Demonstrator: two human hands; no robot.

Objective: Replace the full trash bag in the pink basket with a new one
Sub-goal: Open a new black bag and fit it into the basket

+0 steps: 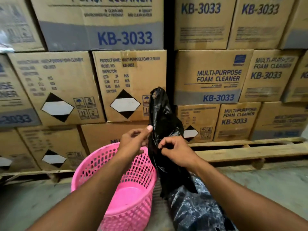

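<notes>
The pink basket [133,194] stands on the floor below my arms, with nothing inside it. A new black trash bag [162,124], still crumpled, hangs upright above the basket's right rim. My left hand [135,139] pinches its left edge with thumb and fingers. My right hand [176,150] grips the bag's right side at about the same height. To the right of the basket a full black trash bag [198,209] lies on the floor, partly hidden by my right forearm.
Stacked cardboard boxes [215,77] marked KB-3033 fill the whole background, close behind the basket. They rest on wooden pallets [250,152] whose edges stick out at floor level. Grey concrete floor [260,179] lies to the right and left.
</notes>
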